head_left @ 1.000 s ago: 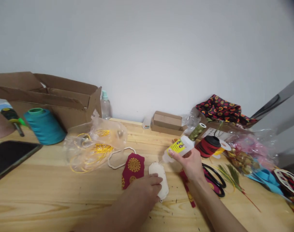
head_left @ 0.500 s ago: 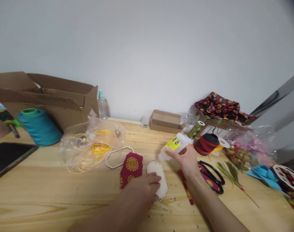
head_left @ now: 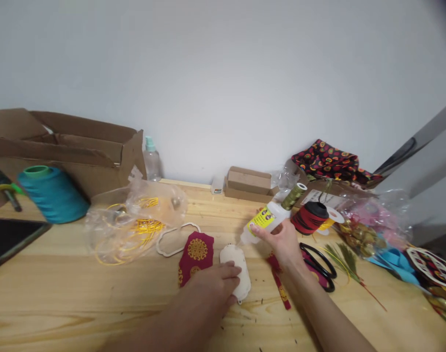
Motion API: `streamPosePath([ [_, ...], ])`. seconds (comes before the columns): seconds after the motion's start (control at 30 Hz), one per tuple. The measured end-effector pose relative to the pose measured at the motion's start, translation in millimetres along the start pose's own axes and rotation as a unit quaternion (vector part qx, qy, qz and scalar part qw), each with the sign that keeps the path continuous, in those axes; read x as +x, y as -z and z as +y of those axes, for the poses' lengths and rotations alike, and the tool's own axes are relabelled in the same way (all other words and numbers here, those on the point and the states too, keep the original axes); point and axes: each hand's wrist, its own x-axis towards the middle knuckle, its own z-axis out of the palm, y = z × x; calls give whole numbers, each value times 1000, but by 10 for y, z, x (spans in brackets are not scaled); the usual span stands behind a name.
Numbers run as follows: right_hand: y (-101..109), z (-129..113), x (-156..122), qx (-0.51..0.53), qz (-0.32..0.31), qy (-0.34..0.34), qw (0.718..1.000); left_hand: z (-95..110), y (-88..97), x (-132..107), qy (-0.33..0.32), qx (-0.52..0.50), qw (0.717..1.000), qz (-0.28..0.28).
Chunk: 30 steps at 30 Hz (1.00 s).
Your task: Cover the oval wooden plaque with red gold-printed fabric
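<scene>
My left hand [head_left: 212,284] lies on a small white padded shape [head_left: 237,266] on the wooden table [head_left: 61,298], fingers curled over its near edge and pressing it down. My right hand [head_left: 283,240] is wrapped round a white glue bottle [head_left: 266,220] with a yellow label, tilted so its nozzle points down at the far end of the white shape. A dark red fabric piece [head_left: 194,250] with gold medallions lies just left of the white shape. A white wavy outline frame [head_left: 173,238] lies beyond it.
Black scissors [head_left: 318,266], a red ribbon strip [head_left: 279,286], a red spool [head_left: 310,216] and an olive thread spool [head_left: 294,195] lie near my right hand. A plastic bag of yellow cord [head_left: 135,225], a teal thread cone [head_left: 49,194], cardboard boxes [head_left: 79,146] and a dark tablet [head_left: 6,239] are at the left.
The view has shifted slightly, so everything sits a little further left. The bottle's nozzle has dropped closer to the white shape. My left hand stays on the shape.
</scene>
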Motion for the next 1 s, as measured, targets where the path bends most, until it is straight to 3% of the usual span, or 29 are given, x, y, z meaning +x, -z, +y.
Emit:
streamPosePath([
  [0.47, 31, 31, 17, 18, 4, -4, 1000, 25, 40, 5, 18, 15, 1000, -11],
  [0.63, 21, 42, -6, 46, 35, 9, 998, -49, -38, 6, -15, 24, 1000, 12],
  [0.73, -33, 70, -15, 67, 29, 19, 997, -77, -118, 6, -75, 72, 993, 53],
  [0.87, -102, 78, -53, 53, 12, 30, 998, -29, -230, 2, -137, 195, 969, 64],
  [1.0, -176, 9, -133, -12, -17, 36, 999, 27, -313, 6, -152, 285, 943, 83],
])
